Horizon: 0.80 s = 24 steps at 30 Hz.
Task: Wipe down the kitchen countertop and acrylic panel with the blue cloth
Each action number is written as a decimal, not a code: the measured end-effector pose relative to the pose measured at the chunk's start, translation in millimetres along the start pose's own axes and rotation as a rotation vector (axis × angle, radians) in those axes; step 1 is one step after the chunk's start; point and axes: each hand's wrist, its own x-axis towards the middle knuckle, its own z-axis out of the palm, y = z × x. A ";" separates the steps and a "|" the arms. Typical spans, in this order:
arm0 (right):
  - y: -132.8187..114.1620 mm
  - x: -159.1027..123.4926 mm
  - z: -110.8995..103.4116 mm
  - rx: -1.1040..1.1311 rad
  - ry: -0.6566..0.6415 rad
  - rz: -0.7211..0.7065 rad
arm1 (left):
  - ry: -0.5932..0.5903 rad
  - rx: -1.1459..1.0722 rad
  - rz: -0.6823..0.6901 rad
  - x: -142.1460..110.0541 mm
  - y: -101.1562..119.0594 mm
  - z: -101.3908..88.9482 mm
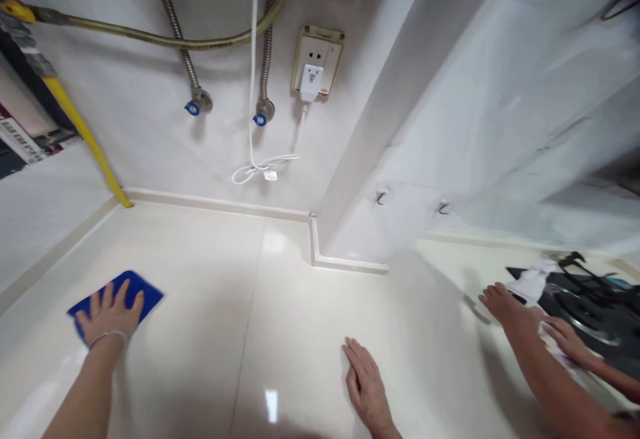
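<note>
My left hand (113, 315) lies with its fingers spread on a blue cloth (149, 292), pressing it flat against the glossy cream countertop (200, 279). The cloth's corners stick out past the fingers, and a thin bracelet circles that wrist. Near the bottom middle, my right hand (367, 385) rests on the same countertop, its fingers stretched out side by side and nothing visible in it. A thin seam in the surface runs between the two hands.
At the right, another person's hands (505, 305) are beside a black gas stove (595, 312) with a white cloth (535, 282). A raised rim (210, 207) borders the wall. Above are a socket with a plug (311, 82), blue-handled valves (193, 108), a yellow pipe (83, 125) and a white cable (253, 79).
</note>
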 end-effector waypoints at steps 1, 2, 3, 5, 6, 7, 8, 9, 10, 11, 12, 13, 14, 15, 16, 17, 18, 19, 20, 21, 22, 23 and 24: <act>-0.7 1.2 -0.7 0.000 0.006 -0.001 | 0.014 0.005 -0.020 -4.8 -10.5 2.1; -1.3 2.4 -1.3 0.001 0.010 0.000 | 0.037 0.006 -0.039 -11.2 -19.1 4.1; -1.7 3.3 -1.8 0.003 0.012 0.002 | 0.048 0.003 -0.051 -19.1 -25.7 5.7; -2.1 4.7 -2.3 0.011 0.014 0.007 | 0.076 -0.024 -0.054 -38.8 -33.6 7.5; -2.1 5.2 -2.4 0.014 0.017 0.008 | 0.083 -0.045 -0.044 -49.9 -35.1 7.9; -2.0 5.6 -2.3 0.015 0.020 0.009 | 0.088 -0.067 -0.036 -61.2 -35.2 8.1; -1.8 5.9 -2.1 0.017 0.024 0.010 | 0.091 -0.086 -0.027 -72.2 -34.0 8.3; -1.4 6.1 -1.9 0.018 0.029 0.010 | 0.098 -0.100 -0.018 -82.9 -31.6 8.7; -0.9 6.2 -1.6 0.021 0.035 0.010 | 0.105 -0.106 -0.008 -93.0 -27.7 9.2; -0.2 6.2 -1.3 0.026 0.041 0.009 | 0.112 -0.106 -0.003 -102.9 -22.6 9.8; 0.6 5.8 -1.0 0.031 0.046 0.008 | 0.115 -0.101 -0.002 -112.8 -16.0 10.4; 1.4 5.2 -0.8 0.037 0.049 0.007 | 0.109 -0.092 0.004 -123.2 -8.1 10.9; 2.4 4.2 -0.4 0.043 0.052 0.005 | 0.095 -0.081 0.011 -134.4 0.8 11.2; 3.4 2.8 0.0 0.048 0.056 0.002 | 0.064 -0.068 0.033 -146.4 10.4 11.5; 4.4 1.2 0.7 0.053 0.058 -0.001 | 0.050 -0.048 0.067 -159.1 20.1 11.7; 5.5 -0.6 1.6 0.057 0.060 -0.005 | 0.038 -0.029 0.113 -172.0 29.5 11.8; 6.4 -2.3 2.8 0.061 0.061 -0.010 | 0.026 -0.010 0.164 -184.4 37.8 11.8; 7.3 -3.8 4.3 0.064 0.061 -0.014 | 0.015 0.001 0.218 -195.6 44.3 11.2; 8.0 -5.0 6.0 0.065 0.059 -0.017 | -0.002 -0.007 0.287 -205.1 48.4 9.9; 8.4 -5.9 7.7 0.063 0.058 -0.020 | -0.019 -0.042 0.366 -212.6 49.6 7.4; 8.6 -6.4 9.1 0.060 0.060 -0.024 | -0.008 -0.091 0.417 -218.1 47.9 3.5; 8.5 -6.7 10.3 0.056 0.063 -0.027 | 0.023 -0.151 0.422 -221.4 43.5 -1.5; 8.2 -6.8 11.1 0.051 0.067 -0.032 | 0.061 -0.209 0.356 -222.8 37.1 -7.4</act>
